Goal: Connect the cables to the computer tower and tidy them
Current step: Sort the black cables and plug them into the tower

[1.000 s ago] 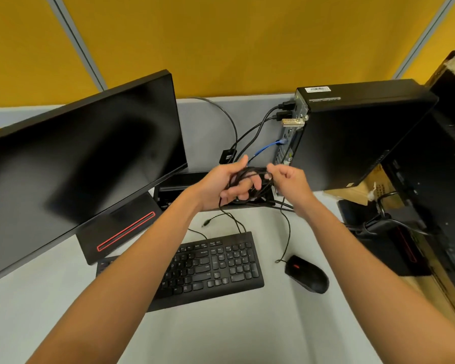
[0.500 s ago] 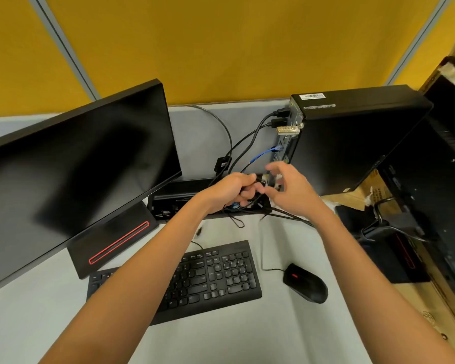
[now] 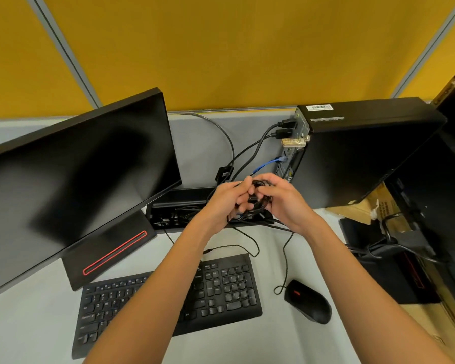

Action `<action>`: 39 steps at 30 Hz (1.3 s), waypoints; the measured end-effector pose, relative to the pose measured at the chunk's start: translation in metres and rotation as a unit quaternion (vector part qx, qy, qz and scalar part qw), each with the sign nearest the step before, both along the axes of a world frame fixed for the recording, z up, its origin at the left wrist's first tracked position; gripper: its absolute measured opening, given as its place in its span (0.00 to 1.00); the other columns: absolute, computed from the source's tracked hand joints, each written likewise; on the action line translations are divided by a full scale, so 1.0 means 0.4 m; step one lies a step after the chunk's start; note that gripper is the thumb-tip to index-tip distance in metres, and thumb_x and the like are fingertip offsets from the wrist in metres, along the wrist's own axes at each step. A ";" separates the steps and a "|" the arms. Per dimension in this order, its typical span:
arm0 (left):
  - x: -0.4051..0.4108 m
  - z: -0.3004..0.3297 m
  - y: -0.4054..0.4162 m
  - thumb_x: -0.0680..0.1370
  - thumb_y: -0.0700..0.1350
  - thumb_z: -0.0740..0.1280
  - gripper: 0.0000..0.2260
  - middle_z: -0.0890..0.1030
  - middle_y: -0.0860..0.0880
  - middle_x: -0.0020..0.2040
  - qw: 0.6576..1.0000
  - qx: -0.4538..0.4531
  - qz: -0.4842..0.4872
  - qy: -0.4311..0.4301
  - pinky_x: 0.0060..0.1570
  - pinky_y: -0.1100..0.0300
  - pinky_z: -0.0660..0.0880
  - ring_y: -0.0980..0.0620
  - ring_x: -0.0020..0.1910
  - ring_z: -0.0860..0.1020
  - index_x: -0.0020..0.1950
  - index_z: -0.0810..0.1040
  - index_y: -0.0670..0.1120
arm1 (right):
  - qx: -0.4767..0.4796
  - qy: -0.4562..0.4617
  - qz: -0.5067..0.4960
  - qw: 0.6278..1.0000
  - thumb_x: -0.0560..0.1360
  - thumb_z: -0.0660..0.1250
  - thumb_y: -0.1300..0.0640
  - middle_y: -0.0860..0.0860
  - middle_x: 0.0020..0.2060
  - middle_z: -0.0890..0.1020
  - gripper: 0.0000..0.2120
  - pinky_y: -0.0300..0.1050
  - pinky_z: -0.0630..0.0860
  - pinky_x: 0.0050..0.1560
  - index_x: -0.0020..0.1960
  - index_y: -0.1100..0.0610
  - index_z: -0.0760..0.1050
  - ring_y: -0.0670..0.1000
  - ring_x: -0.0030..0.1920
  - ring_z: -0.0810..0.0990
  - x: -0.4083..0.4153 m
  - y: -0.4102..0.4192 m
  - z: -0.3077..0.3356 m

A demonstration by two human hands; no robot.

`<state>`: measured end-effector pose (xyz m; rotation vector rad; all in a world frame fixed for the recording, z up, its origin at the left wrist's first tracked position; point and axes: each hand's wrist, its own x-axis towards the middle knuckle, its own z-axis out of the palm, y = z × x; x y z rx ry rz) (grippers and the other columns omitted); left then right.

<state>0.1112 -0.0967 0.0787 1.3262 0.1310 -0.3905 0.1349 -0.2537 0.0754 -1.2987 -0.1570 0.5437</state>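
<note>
Before tower (image 3: 357, 158), hand-held cables (image 3: 260, 199)

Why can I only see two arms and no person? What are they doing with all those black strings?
The camera sits on the person's head and looks down, so you see only their arms. The left hand and the right hand both hold a bundle of black cables, just above the desk. On the desk stand a dark monitor and a black computer tower, with more cables, one of them blue, plugged into its back. Nearer to you lie a keyboard and a mouse, whose thin wire runs up towards the hands.
</note>
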 end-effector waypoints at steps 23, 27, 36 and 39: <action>-0.030 0.046 0.000 0.84 0.40 0.51 0.14 0.69 0.52 0.27 0.998 -0.040 0.039 0.022 0.50 0.55 0.74 0.55 0.28 0.69 0.42 0.71 0.42 | -0.100 0.012 -0.039 0.994 0.78 0.65 0.53 0.51 0.48 0.81 0.08 0.45 0.78 0.51 0.55 0.55 0.76 0.47 0.50 0.81 -0.066 0.008 0.013; -0.033 0.061 -0.012 0.84 0.40 0.51 0.15 0.65 0.53 0.25 0.998 -0.001 0.051 0.048 0.32 0.63 0.66 0.57 0.23 0.61 0.43 0.73 0.41 | -0.137 -0.002 -0.106 0.985 0.75 0.69 0.48 0.50 0.59 0.76 0.15 0.49 0.82 0.51 0.58 0.53 0.75 0.49 0.55 0.81 -0.097 -0.010 0.031; -0.057 0.156 -0.043 0.79 0.33 0.51 0.17 0.61 0.49 0.29 0.992 0.059 -0.110 0.009 0.22 0.67 0.53 0.57 0.23 0.56 0.33 0.71 0.42 | -0.432 0.103 0.131 0.886 0.79 0.62 0.55 0.53 0.54 0.82 0.08 0.37 0.75 0.35 0.54 0.55 0.77 0.51 0.45 0.85 -0.030 -0.114 0.043; -0.051 0.165 -0.051 0.79 0.32 0.50 0.16 0.64 0.51 0.27 0.991 0.042 -0.129 -0.006 0.23 0.66 0.52 0.58 0.23 0.55 0.34 0.68 0.42 | -0.461 0.029 0.291 0.838 0.79 0.61 0.63 0.51 0.52 0.80 0.15 0.34 0.71 0.33 0.63 0.52 0.74 0.46 0.38 0.79 -0.032 -0.048 -0.005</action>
